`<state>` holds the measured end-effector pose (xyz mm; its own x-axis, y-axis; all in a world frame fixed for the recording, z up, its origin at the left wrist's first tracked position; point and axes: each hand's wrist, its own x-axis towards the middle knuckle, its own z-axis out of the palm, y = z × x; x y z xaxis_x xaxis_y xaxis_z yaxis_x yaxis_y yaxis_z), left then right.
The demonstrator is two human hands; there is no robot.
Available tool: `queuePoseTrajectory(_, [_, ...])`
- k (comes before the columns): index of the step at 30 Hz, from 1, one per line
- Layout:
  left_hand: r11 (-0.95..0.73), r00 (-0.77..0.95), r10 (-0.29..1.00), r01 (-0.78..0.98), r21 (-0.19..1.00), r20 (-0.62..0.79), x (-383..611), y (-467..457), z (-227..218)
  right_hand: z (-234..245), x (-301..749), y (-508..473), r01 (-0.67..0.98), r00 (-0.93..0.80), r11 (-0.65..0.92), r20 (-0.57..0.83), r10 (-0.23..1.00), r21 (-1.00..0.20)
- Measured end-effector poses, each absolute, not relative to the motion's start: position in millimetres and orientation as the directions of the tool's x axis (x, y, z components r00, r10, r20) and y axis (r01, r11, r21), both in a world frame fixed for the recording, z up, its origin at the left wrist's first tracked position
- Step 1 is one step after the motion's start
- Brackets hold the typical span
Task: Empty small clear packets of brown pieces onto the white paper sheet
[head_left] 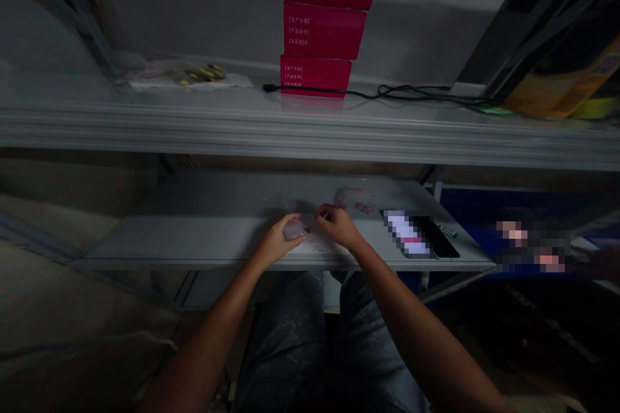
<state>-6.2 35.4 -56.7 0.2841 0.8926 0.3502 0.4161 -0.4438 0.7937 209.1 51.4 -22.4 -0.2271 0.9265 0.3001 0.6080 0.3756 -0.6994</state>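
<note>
My left hand is closed around a small translucent cup-like piece near the front of the grey lower shelf. Just right of it, the fingers of my right hand are pinched together; whatever is between them is too small and dark to make out. A tiny dark speck shows at the cup-like piece's right side. Beneath both hands lies a pale, whitish sheet or bag, partly covered by them. Behind my right hand rests a clear plastic bag with small reddish bits in it.
A phone with a lit, blurred-out screen lies to the right by a dark flat object. Stacked red boxes, a black cable and a bag with yellowish pieces occupy the upper shelf, whose edge overhangs behind.
</note>
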Motion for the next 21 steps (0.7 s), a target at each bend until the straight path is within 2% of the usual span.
queuePoseTrajectory(2, [-0.444,0.285,0.891,0.394,0.805,0.353,-6,35,-56,-19,200,49,0.569,-0.215,0.36,0.289,0.933,-0.739])
queuePoseTrajectory(5, [-0.453,0.291,0.884,0.345,0.822,0.365,-6,36,-55,-16,190,46,0.529,-0.299,0.416,0.296,0.907,-0.739])
queuePoseTrajectory(8, [-0.446,0.277,0.888,0.326,0.834,0.367,-7,36,-55,-17,193,48,0.535,-0.253,0.413,0.327,0.911,-0.737])
queuePoseTrajectory(11, [-0.424,0.26,0.9,0.325,0.845,0.351,-9,36,-55,-23,205,51,0.642,-0.235,0.403,0.333,0.913,-0.652])
queuePoseTrajectory(16, [-0.422,0.26,0.899,0.304,0.854,0.352,-9,38,-59,-34,210,55,0.755,-0.422,0.472,0.213,0.881,-0.455])
queuePoseTrajectory(21, [-0.393,0.25,0.912,0.311,0.866,0.324,-8,37,-58,-38,206,57,0.773,-0.45,0.471,0.156,0.879,-0.426])
